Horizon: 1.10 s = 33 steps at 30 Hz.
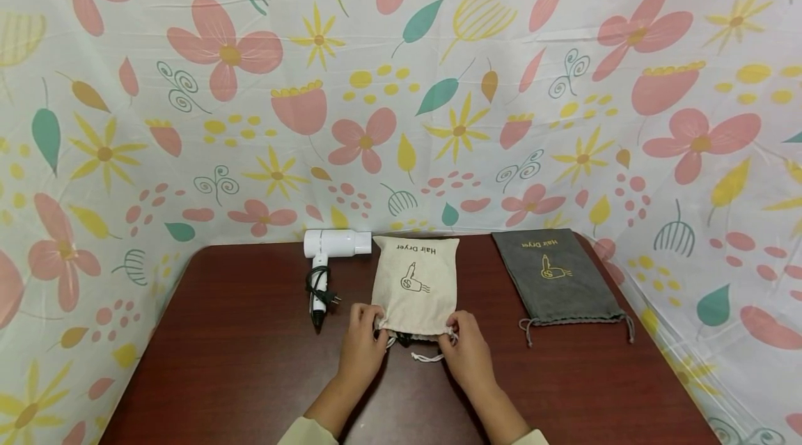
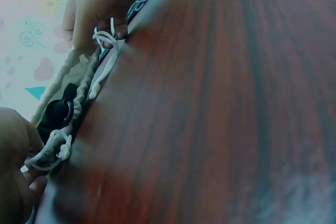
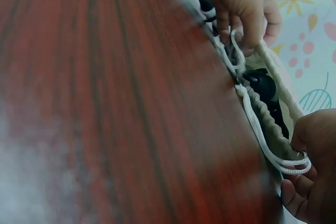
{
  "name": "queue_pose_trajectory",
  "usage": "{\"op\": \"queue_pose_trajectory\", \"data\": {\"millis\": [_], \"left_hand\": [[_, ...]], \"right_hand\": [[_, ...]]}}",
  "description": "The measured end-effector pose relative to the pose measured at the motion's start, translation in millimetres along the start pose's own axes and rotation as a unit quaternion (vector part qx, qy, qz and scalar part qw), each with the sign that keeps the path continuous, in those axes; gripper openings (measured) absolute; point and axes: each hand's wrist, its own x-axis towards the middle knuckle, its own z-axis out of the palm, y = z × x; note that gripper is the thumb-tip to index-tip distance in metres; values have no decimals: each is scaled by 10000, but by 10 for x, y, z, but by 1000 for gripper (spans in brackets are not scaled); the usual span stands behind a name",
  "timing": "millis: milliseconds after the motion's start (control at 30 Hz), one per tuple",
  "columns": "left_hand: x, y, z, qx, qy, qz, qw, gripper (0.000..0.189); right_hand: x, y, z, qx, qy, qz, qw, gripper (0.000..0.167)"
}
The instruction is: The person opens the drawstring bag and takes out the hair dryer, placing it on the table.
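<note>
A cream drawstring bag (image 1: 416, 295) printed "Hair Dryer" lies on the table with its mouth toward me. My left hand (image 1: 362, 347) pinches one corner of the mouth, beside the white drawstring (image 2: 62, 148). At the opposite corner, my right hand (image 1: 468, 354) grips the edge between thumb and fingers. Both wrist views show the mouth spread apart, with a black object (image 3: 262, 85) inside; most of the bag's contents are hidden by the cloth. One loose drawstring end (image 1: 427, 358) trails on the table between the hands.
Left of the bag lies a white hair dryer (image 1: 332, 243), its black cord (image 1: 318, 278) wound round the handle. A grey drawstring bag (image 1: 557, 285) lies flat to the right. Behind the brown table (image 1: 238, 361) hangs a flowered cloth (image 1: 401, 83).
</note>
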Motion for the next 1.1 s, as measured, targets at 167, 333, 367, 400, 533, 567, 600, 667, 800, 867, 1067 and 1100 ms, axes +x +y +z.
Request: {"op": "queue_pose_trajectory", "data": {"millis": [167, 333, 367, 400, 533, 567, 600, 667, 800, 867, 1067, 1100], "left_hand": [[-5, -11, -10, 77, 27, 54, 10000, 29], [-9, -23, -13, 147, 61, 115, 9998, 30], [-13, -24, -16, 166, 57, 124, 9998, 30], [-15, -25, -19, 176, 46, 124, 9998, 29], [-24, -30, -44, 167, -36, 84, 9998, 26], [-26, -32, -51, 147, -54, 66, 9999, 25], [-26, -33, -58, 131, -70, 47, 9999, 24], [-25, -39, -71, 134, -85, 19, 9999, 24], [-27, -52, -89, 99, -91, -40, 9999, 25], [-27, -63, -91, 87, -81, -66, 9999, 25], [-24, -93, -96, 108, 55, -24, 9999, 24], [-22, -98, -97, 115, 98, 8, 9999, 24]], "right_hand": [[2, 16, -17, -38, 47, -55, 10000, 27], [2, 28, -32, -59, -38, -59, 10000, 27], [1, 32, -34, -64, -78, -44, 9999, 26], [-1, 37, -38, -62, -125, -23, 9999, 25], [-10, 62, -61, -73, -293, 91, 9995, 21], [-11, 68, -67, -80, -311, 106, 9994, 21], [-12, 73, -73, -70, -325, 113, 9994, 20], [-9, 81, -83, -72, -335, 75, 9994, 20], [-6, 93, -98, -88, -328, 27, 9994, 21], [-5, 101, -104, -119, -330, 34, 9994, 21], [-10, 118, -116, -241, -271, -5, 9993, 21], [-11, 120, -116, -268, -245, -19, 9993, 21]]}}
